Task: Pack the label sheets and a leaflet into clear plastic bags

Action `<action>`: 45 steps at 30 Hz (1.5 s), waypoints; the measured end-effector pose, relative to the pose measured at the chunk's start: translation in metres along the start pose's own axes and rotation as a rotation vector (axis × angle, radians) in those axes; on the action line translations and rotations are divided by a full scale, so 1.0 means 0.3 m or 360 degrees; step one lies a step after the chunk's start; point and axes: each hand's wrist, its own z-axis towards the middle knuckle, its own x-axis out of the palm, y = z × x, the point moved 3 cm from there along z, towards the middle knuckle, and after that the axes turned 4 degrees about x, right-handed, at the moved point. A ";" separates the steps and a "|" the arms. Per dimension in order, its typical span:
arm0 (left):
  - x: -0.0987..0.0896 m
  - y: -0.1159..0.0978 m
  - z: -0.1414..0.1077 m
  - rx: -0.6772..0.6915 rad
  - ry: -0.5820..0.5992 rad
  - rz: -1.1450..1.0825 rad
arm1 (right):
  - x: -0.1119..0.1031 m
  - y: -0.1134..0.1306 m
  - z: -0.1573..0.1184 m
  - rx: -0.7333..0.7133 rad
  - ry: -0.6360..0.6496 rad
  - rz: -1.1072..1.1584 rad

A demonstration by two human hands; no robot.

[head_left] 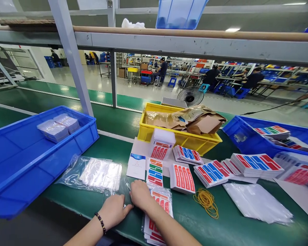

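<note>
My left hand [114, 210], with a beaded bracelet at its wrist, is closed on a clear plastic bag [123, 187] at the front of the green table. Close beside it, my right hand [140, 194] has its fingers curled onto the same thin film. What lies under the fingers is hidden. Left of the hands is a larger clear bag [100, 173] with shiny plastic sleeves inside. Below my right forearm lie bagged red-printed sticker sheets [156, 225], partly covered. Just beyond the hands are a blue-and-white leaflet [136, 165] and a multicoloured sticker sheet [155, 172].
A blue bin [43, 171] stands left with packed stacks inside. A yellow bin [179, 136] holds brown pouches; another blue bin [246, 136] sits right. Several sticker stacks [256, 164], rubber bands [206, 203] and white plastic bags [258, 203] lie rightward. A metal post [72, 58] rises behind.
</note>
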 end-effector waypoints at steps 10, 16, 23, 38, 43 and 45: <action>0.002 0.013 0.042 0.0073 -0.0101 -0.1238 | 0.010 -0.039 -0.108 -0.0188 -0.0471 0.0714; -0.003 -0.007 0.047 -0.0006 -0.0120 -0.1501 | 0.029 -0.002 -0.180 -0.0647 -0.1083 0.0341; -0.030 -0.023 0.022 0.0144 -0.0305 -0.1267 | -0.007 -0.007 -0.192 -0.0398 -0.0637 0.0966; -0.013 -0.066 0.021 0.0275 -0.0416 -0.0778 | -0.002 0.003 -0.206 -0.0360 -0.1347 0.0267; -0.034 -0.062 0.015 0.0363 -0.0373 -0.0838 | -0.032 -0.031 -0.192 -0.0525 -0.0975 0.0585; -0.044 -0.063 0.005 0.0460 -0.0303 -0.0859 | -0.046 -0.054 -0.192 -0.0526 -0.0504 0.0821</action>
